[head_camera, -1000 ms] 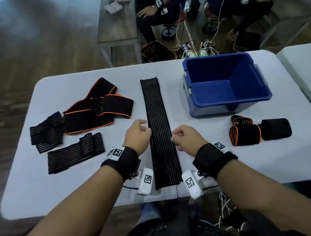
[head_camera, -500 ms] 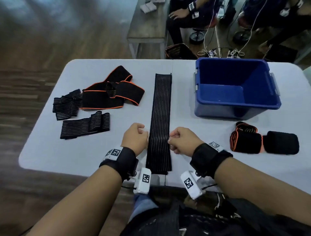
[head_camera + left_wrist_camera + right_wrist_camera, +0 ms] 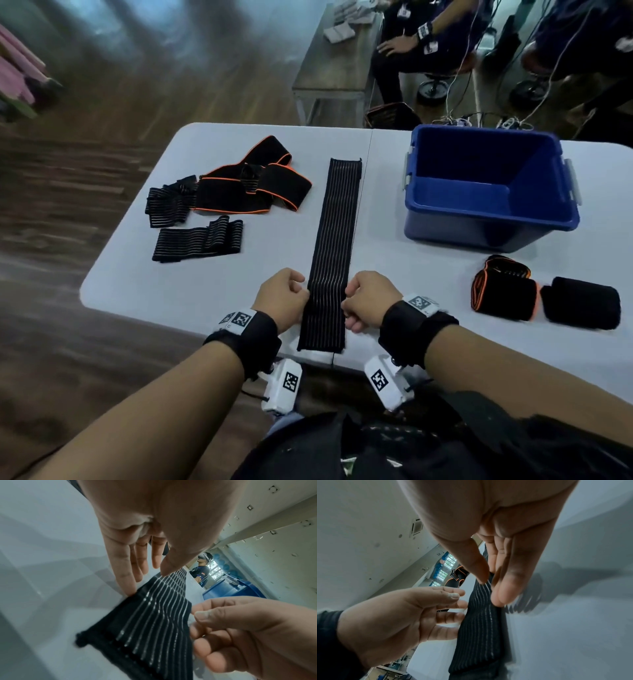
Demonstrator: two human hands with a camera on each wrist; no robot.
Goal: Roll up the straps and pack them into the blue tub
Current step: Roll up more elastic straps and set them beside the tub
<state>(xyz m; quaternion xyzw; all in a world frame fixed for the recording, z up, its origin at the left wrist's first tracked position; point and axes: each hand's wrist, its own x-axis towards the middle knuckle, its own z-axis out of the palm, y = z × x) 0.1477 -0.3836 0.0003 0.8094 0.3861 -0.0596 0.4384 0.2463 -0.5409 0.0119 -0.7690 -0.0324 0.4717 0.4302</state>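
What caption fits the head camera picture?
Both hands, left hand and right hand, pinch a flat striped strap beside the blue tub.

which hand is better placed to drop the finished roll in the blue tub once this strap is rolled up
Right, probably. The blue tub stands on the right half of the table, on the side of the right hand. The left hand would have to cross over the flat strap, whose edges both hands now pinch.

Ribbed black cloth strap (image 3: 330,253), pale threads catching light. Tub (image 3: 486,185) looks like glossy blue plastic. Table (image 3: 130,274) smooth, matt grey.
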